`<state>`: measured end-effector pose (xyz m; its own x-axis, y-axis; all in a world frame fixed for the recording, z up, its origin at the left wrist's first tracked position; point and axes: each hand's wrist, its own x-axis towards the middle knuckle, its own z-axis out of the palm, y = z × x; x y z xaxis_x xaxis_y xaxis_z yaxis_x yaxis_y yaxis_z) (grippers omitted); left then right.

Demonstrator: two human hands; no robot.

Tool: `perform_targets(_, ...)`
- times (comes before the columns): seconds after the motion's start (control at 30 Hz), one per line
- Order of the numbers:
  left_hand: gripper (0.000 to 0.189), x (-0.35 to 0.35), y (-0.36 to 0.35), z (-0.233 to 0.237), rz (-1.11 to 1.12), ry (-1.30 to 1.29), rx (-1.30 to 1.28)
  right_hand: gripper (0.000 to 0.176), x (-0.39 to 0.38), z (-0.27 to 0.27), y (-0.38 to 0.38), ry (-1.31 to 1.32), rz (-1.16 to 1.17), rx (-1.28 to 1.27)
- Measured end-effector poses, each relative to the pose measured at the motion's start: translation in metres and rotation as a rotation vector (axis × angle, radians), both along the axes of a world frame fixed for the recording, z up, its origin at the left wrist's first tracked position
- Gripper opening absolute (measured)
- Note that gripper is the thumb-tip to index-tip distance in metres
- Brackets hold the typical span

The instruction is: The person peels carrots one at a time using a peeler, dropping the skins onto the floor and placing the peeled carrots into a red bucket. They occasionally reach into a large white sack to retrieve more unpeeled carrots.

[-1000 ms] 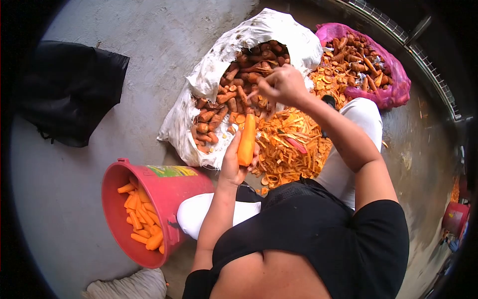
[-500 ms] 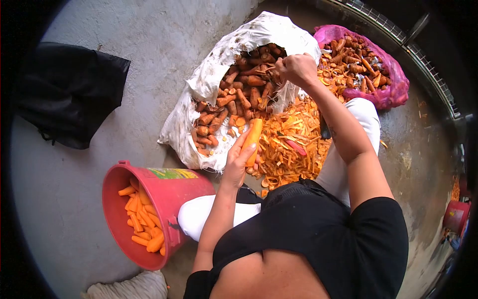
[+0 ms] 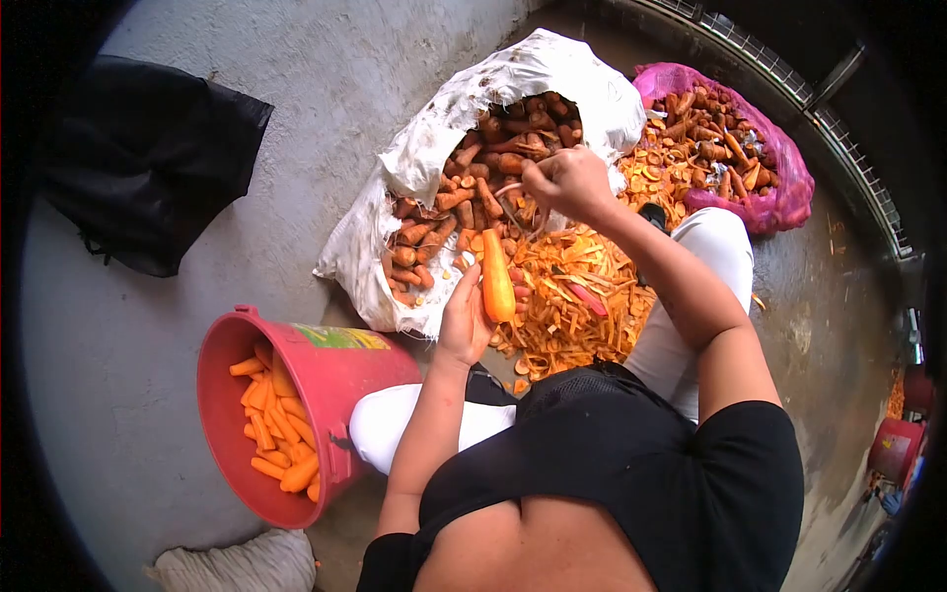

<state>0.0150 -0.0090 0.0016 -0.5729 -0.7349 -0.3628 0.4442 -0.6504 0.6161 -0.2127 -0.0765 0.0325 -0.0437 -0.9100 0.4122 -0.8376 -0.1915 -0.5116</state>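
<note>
A smooth peeled carrot point(image 3: 498, 281) rests in my left hand point(image 3: 468, 314), its narrow end toward the white sack. My right hand point(image 3: 570, 184) is closed above the sack's mouth, around a thin tool that I cannot make out clearly. The white sack point(image 3: 365, 232) holds many unpeeled carrots point(image 3: 456, 199). A heap of orange peelings point(image 3: 567, 321) lies beyond my left hand, with a red-pink object point(image 3: 588, 299) on it. To the left, a tilted red bucket point(image 3: 342, 395) contains peeled carrots point(image 3: 283, 419).
A pink mesh sack point(image 3: 791, 187) with carrots and scraps is at the upper right. Black cloth point(image 3: 158, 163) lies at the left, and a pale sack point(image 3: 237, 565) at the lower left. Another red container point(image 3: 896, 449) stands at the far right.
My right hand has moved down and left, nearer the carrot. My left hand has opened somewhat, and the carrot now stands more upright in the view.
</note>
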Motion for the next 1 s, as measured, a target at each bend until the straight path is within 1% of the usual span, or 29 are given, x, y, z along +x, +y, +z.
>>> perform_targets(0.07, 0.042, -0.003, 0.001, 0.007, 0.023, -0.023, 0.022, 0.037, -0.003, -0.005, -0.001, -0.012, -0.002, -0.033)
perform_targets(0.1, 0.038, -0.002, 0.000, 0.007, 0.040, -0.027, 0.040, 0.037, 0.001, 0.000, 0.004, -0.052, 0.040, 0.015)
perform_targets(0.13, 0.038, 0.002, -0.004, -0.004, 0.024, 0.009, 0.044, 0.037, 0.006, 0.005, 0.011, -0.092, 0.082, 0.065)
perform_targets(0.17, 0.037, 0.010, -0.011, -0.025, 0.007, 0.044, 0.049, 0.036, 0.012, 0.005, 0.016, -0.095, 0.134, 0.144)
perform_targets(0.2, 0.036, 0.015, -0.015, -0.037, -0.009, 0.079, 0.053, 0.033, 0.017, -0.005, 0.018, -0.029, 0.259, -0.105)
perform_targets(0.27, 0.034, 0.009, -0.017, -0.033, 0.080, 0.001, 0.168, 0.032, 0.031, 0.006, 0.034, 0.007, 0.371, -0.075)
perform_targets(0.3, 0.034, -0.003, -0.015, -0.020, 0.144, -0.049, 0.221, 0.031, 0.037, -0.002, 0.035, 0.009, 0.406, -0.138)
perform_targets(0.33, 0.034, -0.011, -0.013, -0.010, 0.207, -0.100, 0.274, 0.032, 0.038, -0.003, 0.036, 0.038, 0.411, -0.104)
perform_targets(0.37, 0.037, -0.014, -0.012, -0.005, 0.206, -0.129, 0.283, 0.033, 0.037, -0.001, 0.035, -0.003, 0.349, -0.113)
perform_targets(0.4, 0.040, -0.011, -0.015, -0.015, 0.126, -0.045, 0.233, 0.034, 0.035, 0.004, 0.034, -0.043, 0.286, -0.122)
perform_targets(0.47, 0.045, 0.003, -0.022, -0.043, -0.032, 0.125, 0.138, 0.038, 0.024, 0.024, 0.026, -0.347, 0.044, 0.285)
perform_targets(0.5, 0.050, 0.006, -0.026, -0.042, -0.117, 0.237, 0.098, 0.043, 0.010, 0.002, 0.009, -0.375, -0.035, 0.250)
perform_targets(0.53, 0.050, 0.003, -0.027, -0.040, -0.067, 0.209, 0.124, 0.044, -0.001, 0.010, 0.004, -0.461, -0.090, 0.376)
perform_targets(0.6, 0.051, 0.001, -0.024, -0.031, 0.042, 0.145, 0.177, 0.046, -0.013, -0.002, -0.008, -0.737, -0.048, 0.265)
perform_targets(0.7, 0.046, -0.006, -0.026, -0.019, 0.157, 0.067, 0.204, 0.047, -0.014, -0.008, -0.005, -0.563, -0.013, 0.355)
perform_targets(0.73, 0.044, -0.008, -0.027, -0.018, 0.191, 0.030, 0.210, 0.046, -0.007, -0.010, -0.004, -0.457, -0.052, 0.365)
perform_targets(0.8, 0.041, -0.003, -0.026, -0.025, 0.127, 0.019, 0.159, 0.045, 0.006, -0.008, 0.005, -0.392, -0.002, 0.342)
perform_targets(0.83, 0.040, 0.000, -0.028, -0.030, 0.093, 0.014, 0.132, 0.045, 0.010, 0.000, 0.010, -0.304, 0.025, 0.386)
perform_targets(0.93, 0.037, 0.007, -0.035, -0.043, -0.022, 0.195, 0.139, 0.040, 0.022, -0.010, 0.011, -0.009, 0.201, 0.099)
perform_targets(0.97, 0.036, 0.005, -0.033, -0.046, 0.043, 0.119, 0.178, 0.036, 0.027, -0.015, 0.013, 0.032, 0.218, -0.034)
perform_targets(1.0, 0.035, -0.004, -0.029, -0.028, 0.107, 0.041, 0.217, 0.029, 0.031, -0.010, 0.018, 0.012, 0.272, -0.059)
